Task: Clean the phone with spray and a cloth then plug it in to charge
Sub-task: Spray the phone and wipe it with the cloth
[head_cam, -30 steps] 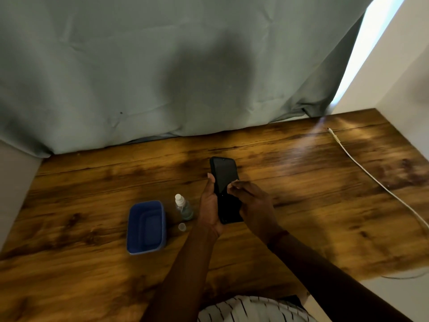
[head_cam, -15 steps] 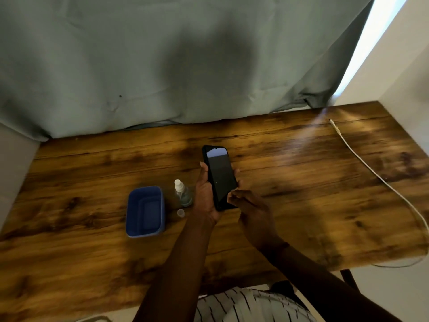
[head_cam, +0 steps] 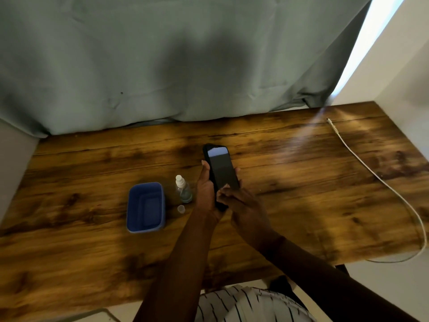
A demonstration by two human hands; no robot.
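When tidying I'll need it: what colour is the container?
The container is blue; head view.

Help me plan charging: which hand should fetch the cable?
Right. The cable lies to the right, and the right hand only touches the phone, which the left hand grips.

Glossy glass phone [head_cam: 221,168]; clear plastic spray bottle [head_cam: 183,190]; matt blue plastic tub [head_cam: 145,206]; grainy, stained wood tabletop [head_cam: 301,194].

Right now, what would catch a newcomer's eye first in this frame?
The black phone stands out, gripped centre-frame by the left hand, the right hand touching its lower screen. Left of it stand a spray bottle and blue tub; a white cable trails along the right side.
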